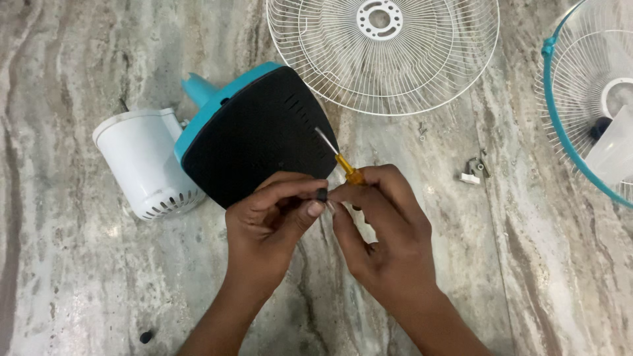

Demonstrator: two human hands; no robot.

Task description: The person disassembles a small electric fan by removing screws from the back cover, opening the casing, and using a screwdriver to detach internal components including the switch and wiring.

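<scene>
My left hand (pixel 271 221) pinches a small black cap (pixel 321 194) between thumb and forefinger, just below the black underside of a teal fan base (pixel 254 132). My right hand (pixel 379 227) holds a screwdriver with a yellow handle (pixel 348 170), its thin metal shaft (pixel 324 138) pointing up and left over the base's edge. The fingertips of both hands meet at the small cap. A white motor housing (pixel 145 161) is attached behind the base on the left.
A white wire fan guard (pixel 422 79) lies at the top centre. A second guard with a teal rim (pixel 560 125) lies at the right edge. Small metal screws and clips (pixel 475 168) lie between them. A small black cap (pixel 146 337) rests on the marble floor, bottom left.
</scene>
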